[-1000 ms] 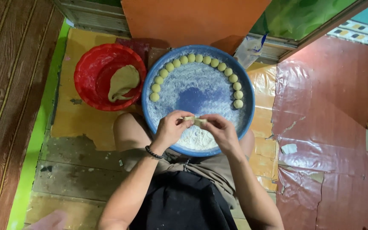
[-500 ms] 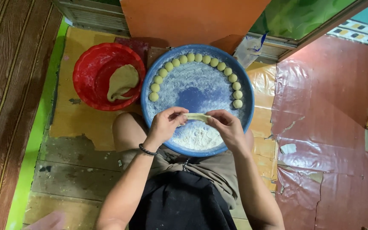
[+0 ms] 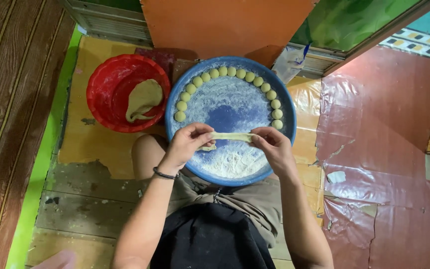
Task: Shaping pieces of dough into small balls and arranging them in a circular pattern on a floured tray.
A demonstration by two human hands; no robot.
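Note:
My left hand (image 3: 187,144) and my right hand (image 3: 270,145) each pinch one end of a thin strip of pale dough (image 3: 231,136), stretched level between them above a round blue tray (image 3: 284,102). The tray rests on my lap and is dusted with flour, with a flour heap (image 3: 232,163) near its front. Several small dough balls (image 3: 231,72) line the tray's far rim in an arc. A black band circles my left wrist.
A red bowl (image 3: 106,82) to the left of the tray holds a lump of dough (image 3: 144,98). An orange board stands behind the tray, with a white plastic bag (image 3: 288,62) beside it. The floor is worn wood at left and torn red sheeting at right.
My hands have drawn apart, and the dough piece between them has stretched from a short lump into a long thin strip.

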